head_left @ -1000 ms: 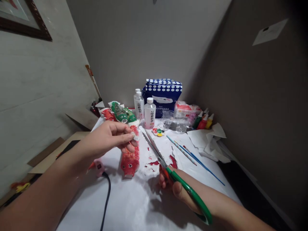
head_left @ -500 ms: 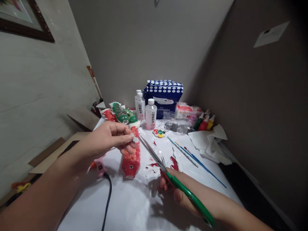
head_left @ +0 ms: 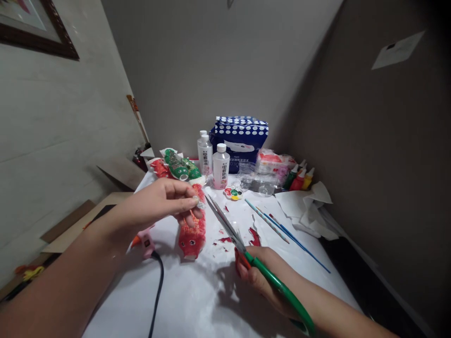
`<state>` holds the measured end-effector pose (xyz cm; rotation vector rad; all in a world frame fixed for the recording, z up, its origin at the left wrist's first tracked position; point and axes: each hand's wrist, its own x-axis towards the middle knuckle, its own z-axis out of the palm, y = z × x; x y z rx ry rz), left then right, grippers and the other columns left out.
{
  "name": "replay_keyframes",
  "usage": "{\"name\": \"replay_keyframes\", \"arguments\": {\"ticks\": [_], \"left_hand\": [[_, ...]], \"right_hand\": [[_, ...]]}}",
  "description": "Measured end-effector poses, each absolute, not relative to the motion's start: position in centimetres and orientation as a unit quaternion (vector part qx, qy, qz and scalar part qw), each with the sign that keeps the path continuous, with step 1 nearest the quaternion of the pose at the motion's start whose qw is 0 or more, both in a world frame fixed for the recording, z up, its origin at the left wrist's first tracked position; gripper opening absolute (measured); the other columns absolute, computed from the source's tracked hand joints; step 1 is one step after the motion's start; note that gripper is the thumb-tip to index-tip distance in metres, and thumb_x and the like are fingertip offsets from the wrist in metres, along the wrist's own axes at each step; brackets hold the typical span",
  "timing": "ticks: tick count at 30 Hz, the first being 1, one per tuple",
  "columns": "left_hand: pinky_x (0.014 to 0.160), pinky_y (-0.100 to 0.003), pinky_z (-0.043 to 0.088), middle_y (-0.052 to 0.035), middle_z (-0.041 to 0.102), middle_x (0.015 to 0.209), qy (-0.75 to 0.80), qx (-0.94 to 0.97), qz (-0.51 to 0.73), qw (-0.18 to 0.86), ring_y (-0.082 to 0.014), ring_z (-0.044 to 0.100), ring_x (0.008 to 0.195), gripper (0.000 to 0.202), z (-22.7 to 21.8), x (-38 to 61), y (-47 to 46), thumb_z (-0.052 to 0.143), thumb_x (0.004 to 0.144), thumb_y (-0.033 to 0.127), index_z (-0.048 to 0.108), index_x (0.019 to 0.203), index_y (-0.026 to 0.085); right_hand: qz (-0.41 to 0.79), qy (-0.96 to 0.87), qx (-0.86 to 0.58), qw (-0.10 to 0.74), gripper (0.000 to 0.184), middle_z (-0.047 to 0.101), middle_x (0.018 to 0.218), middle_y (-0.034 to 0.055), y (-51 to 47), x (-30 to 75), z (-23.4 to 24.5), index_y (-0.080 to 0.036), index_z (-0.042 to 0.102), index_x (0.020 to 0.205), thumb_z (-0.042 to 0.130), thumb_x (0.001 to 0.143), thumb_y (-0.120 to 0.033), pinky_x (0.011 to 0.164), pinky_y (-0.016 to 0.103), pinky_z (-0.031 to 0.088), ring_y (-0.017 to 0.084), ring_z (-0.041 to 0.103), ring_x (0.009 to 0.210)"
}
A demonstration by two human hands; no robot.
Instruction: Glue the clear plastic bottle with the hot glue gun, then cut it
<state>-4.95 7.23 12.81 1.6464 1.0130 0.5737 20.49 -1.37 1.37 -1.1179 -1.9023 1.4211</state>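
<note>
Between thumb and fingers my left hand pinches a small whitish scrap, too small to identify. My right hand is closed around green-handled scissors. Their blades point up and left, close to the scrap but apart from it, and look nearly closed. Under my left hand a red painted fish with stuck-on eyes lies on the white-covered table; the hand hides part of it. Red cut scraps are scattered beneath and beside the blades.
Left of the fish lies a pink glue gun with a black cord. Green fish, bottles, a paint palette and a blue bag stand behind. Brushes, tissue and paint bottles are on the right.
The scissor blades have drawn closer together, and my right thumb has shifted forward along the handle. My left hand still pinches the scrap, which has turned slightly.
</note>
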Motion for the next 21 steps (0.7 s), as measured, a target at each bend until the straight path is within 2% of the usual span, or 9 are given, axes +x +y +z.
{"name": "replay_keyframes", "arguments": {"ticks": [2, 3, 8, 11, 16, 19, 21], "left_hand": [[0.057, -0.015, 0.052, -0.0001, 0.073, 0.069, 0.425, 0.690, 0.233, 0.537, -0.0093, 0.068, 0.060, 0.017, 12.7, -5.2, 7.4, 0.067, 0.086, 0.028, 0.069, 0.074, 0.017], [0.057, -0.016, 0.052, -0.0003, 0.074, 0.071, 0.425, 0.689, 0.231, 0.539, -0.0098, 0.068, 0.061, 0.016, 12.6, -5.3, 7.4, 0.067, 0.086, 0.029, 0.070, 0.076, 0.017], [0.055, -0.017, 0.050, -0.0029, 0.074, 0.073, 0.414, 0.702, 0.209, 0.540, -0.0098, 0.066, 0.057, 0.024, 12.3, -5.0, 7.5, 0.063, 0.089, 0.034, 0.070, 0.074, 0.016], [0.051, -0.017, 0.046, -0.0032, 0.072, 0.067, 0.413, 0.713, 0.215, 0.524, -0.0087, 0.063, 0.051, 0.033, 12.0, -4.5, 7.3, 0.061, 0.090, 0.040, 0.068, 0.070, 0.015], [0.048, -0.017, 0.043, -0.0004, 0.066, 0.054, 0.431, 0.717, 0.217, 0.503, -0.0072, 0.056, 0.043, 0.037, 11.9, -3.9, 6.6, 0.056, 0.092, 0.040, 0.066, 0.066, 0.015], [0.044, -0.017, 0.039, 0.0022, 0.057, 0.044, 0.446, 0.713, 0.225, 0.492, -0.0071, 0.051, 0.039, 0.038, 12.0, -3.7, 6.3, 0.055, 0.092, 0.036, 0.062, 0.060, 0.016], [0.042, -0.017, 0.036, 0.0021, 0.057, 0.044, 0.449, 0.711, 0.246, 0.482, -0.0064, 0.048, 0.038, 0.039, 11.9, -3.7, 6.3, 0.056, 0.091, 0.035, 0.059, 0.057, 0.016]], "right_hand": [[0.513, -0.702, -0.423, 0.255, 0.039, 0.046, 0.064, -0.0026, -1.4, 20.4, 1.4, -0.019, 0.047, 0.073, 0.051, 0.093, -0.052, 0.052, 0.023, 0.030, 0.011, 0.039, 0.058], [0.513, -0.700, -0.425, 0.258, 0.039, 0.046, 0.063, -0.0028, -1.4, 20.3, 1.3, -0.019, 0.046, 0.073, 0.051, 0.094, -0.052, 0.051, 0.023, 0.030, 0.011, 0.039, 0.057], [0.550, -0.666, -0.410, 0.293, 0.065, 0.042, 0.062, -0.0036, -1.5, 19.8, 0.8, -0.019, 0.045, 0.074, 0.038, 0.081, -0.084, 0.046, 0.022, 0.031, 0.010, 0.037, 0.052], [0.548, -0.656, -0.414, 0.313, 0.070, 0.040, 0.061, -0.0040, -1.5, 19.5, 0.3, -0.020, 0.043, 0.072, 0.034, 0.076, -0.089, 0.044, 0.022, 0.031, 0.009, 0.036, 0.050], [0.555, -0.647, -0.420, 0.312, 0.065, 0.039, 0.060, -0.0049, -1.5, 19.4, -0.2, -0.021, 0.042, 0.071, 0.038, 0.080, -0.085, 0.042, 0.020, 0.032, 0.009, 0.036, 0.049], [0.546, -0.656, -0.426, 0.301, 0.057, 0.039, 0.059, -0.0049, -1.5, 19.4, 0.3, -0.020, 0.044, 0.070, 0.046, 0.085, -0.076, 0.043, 0.021, 0.030, 0.009, 0.035, 0.049], [0.536, -0.649, -0.446, 0.304, 0.052, 0.037, 0.056, -0.0051, -1.6, 19.3, 0.6, -0.020, 0.043, 0.065, 0.052, 0.085, -0.068, 0.043, 0.021, 0.027, 0.009, 0.033, 0.050]]}}
